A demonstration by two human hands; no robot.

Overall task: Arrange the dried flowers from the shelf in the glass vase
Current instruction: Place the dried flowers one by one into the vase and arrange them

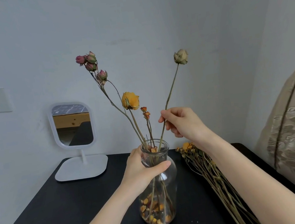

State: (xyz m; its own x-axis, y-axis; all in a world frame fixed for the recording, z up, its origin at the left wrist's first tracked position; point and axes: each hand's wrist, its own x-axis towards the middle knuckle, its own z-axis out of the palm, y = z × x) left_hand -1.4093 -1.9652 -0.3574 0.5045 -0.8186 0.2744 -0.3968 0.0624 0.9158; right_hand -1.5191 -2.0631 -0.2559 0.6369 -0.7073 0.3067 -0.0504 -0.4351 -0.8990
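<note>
While the clear glass vase (170, 190) is steadied on the black table (61, 209) by the left hand (143, 169), whose fingers and thumb are wrapped round its neck, a pale cream dried rose on a long stem (180, 56) is pinched partway up the stem between the thumb and fingertips of the right hand (180, 122), with its lower end already inside the mouth of the vase. Three other stems are seen standing in the vase: a spray of pink rosebuds (90, 63) leaning toward eleven o'clock, a yellow-orange dried rose (130, 101) near twelve, and a small sprig of orange buds (145, 112) just beside it. Loose dried petals (155, 211) are gathered at the bottom. The task is judged to be partly done (less than half, as far as can be told). A bundle of thin dried flower stems (208, 169) is left lying on the table at three to four o'clock of the vase, near it but apart, and is yet to be placed. A white-framed standing mirror (72, 124) is set at ten o'clock.
</note>
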